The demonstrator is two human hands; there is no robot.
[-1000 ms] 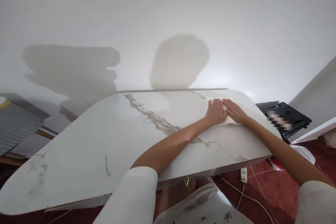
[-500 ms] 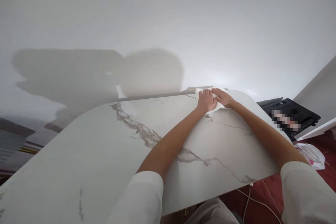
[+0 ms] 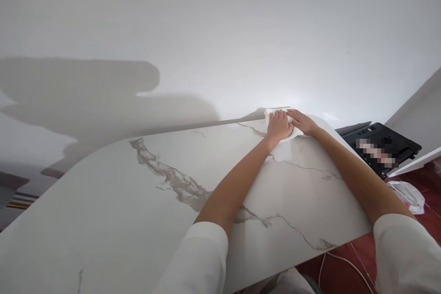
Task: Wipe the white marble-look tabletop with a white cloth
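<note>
A white cloth (image 3: 295,135) lies folded on the far edge of a marble-patterned table (image 3: 103,202), close to the wall. My left hand (image 3: 279,125) presses down on the cloth, its fingers closed over the far part of it. Just to the right, my right hand (image 3: 303,122) holds the cloth's right side, with its fingers reaching toward the left hand. The two hands touch or nearly touch. Much of the cloth is hidden beneath them.
A pale wall (image 3: 220,32) with shadows on it rises behind the table. To the right stands a black case (image 3: 406,140), partly blurred out. A white plastic bag (image 3: 409,196) lies on the red floor (image 3: 360,252), where a pale cable (image 3: 347,262) also runs.
Both hands have moved slightly right and away from me along the far edge, taking the cloth with them. The view has shifted a little, and the shadows on the wall have moved left.
</note>
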